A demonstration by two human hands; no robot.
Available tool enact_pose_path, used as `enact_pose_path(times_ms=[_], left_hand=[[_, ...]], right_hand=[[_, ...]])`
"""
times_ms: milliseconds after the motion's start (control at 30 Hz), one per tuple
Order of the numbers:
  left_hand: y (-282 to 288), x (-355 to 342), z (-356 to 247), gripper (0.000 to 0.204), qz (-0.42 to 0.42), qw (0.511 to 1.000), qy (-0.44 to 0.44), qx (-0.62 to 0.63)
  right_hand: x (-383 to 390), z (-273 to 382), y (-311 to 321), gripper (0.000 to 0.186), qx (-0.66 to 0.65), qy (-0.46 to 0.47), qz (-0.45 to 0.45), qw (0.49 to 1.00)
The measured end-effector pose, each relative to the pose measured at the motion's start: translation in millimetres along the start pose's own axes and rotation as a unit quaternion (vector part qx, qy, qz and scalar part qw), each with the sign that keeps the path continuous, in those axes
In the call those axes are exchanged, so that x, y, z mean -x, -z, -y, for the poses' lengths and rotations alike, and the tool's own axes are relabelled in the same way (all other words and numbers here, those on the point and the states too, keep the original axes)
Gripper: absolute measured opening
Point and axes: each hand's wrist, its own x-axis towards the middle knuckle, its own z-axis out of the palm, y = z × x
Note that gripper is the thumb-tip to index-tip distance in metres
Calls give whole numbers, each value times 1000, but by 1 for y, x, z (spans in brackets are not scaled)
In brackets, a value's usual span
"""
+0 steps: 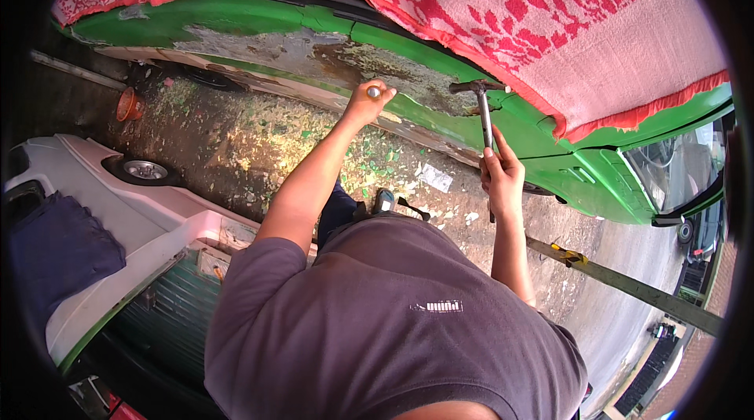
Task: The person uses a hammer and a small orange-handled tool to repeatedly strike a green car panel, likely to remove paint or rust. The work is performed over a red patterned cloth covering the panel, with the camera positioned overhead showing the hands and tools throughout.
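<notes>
My left hand [362, 108] is closed around a chisel-like tool [374, 92]; only its round metal end shows, and the working tip is hidden. It is at the scraped side of a green car [542, 123], beside a patch [302, 58] of bare grey, rust-brown and flaking yellowish surface. To the right, my right hand [503, 171] grips the handle of a hammer [484, 111]. The hammer's dark head points up toward the car, close to the edge of the patch and apart from the tool in my left hand.
A red-and-pink floral blanket [471, 3] drapes over the green car. Paint flakes and a pale sheet [434, 177] litter the ground. Behind on the left stands a pale vehicle [118, 176] with a dark cloth [59, 243]. An orange container [129, 105] lies far left; a long beam [628, 286] extends right.
</notes>
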Motion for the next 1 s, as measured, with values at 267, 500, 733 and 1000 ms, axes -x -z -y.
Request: enact_pose_path(times_ms=[267,500,733,1000], left_hand=[[6,4,-14,29,11,999,30,-37],[-6,18,-9,31,18,998,14,-51],[-11,39,13,24,-1,983,-172,-62],[-16,54,26,18,-33,988,-153,3]], right_hand=[[19,-44,41,42,-131,-99,36,986],[6,-93,39,38,-66,-158,68,983],[-16,-81,29,32,54,-82,74,992],[-14,-82,41,31,176,-78,53,980]])
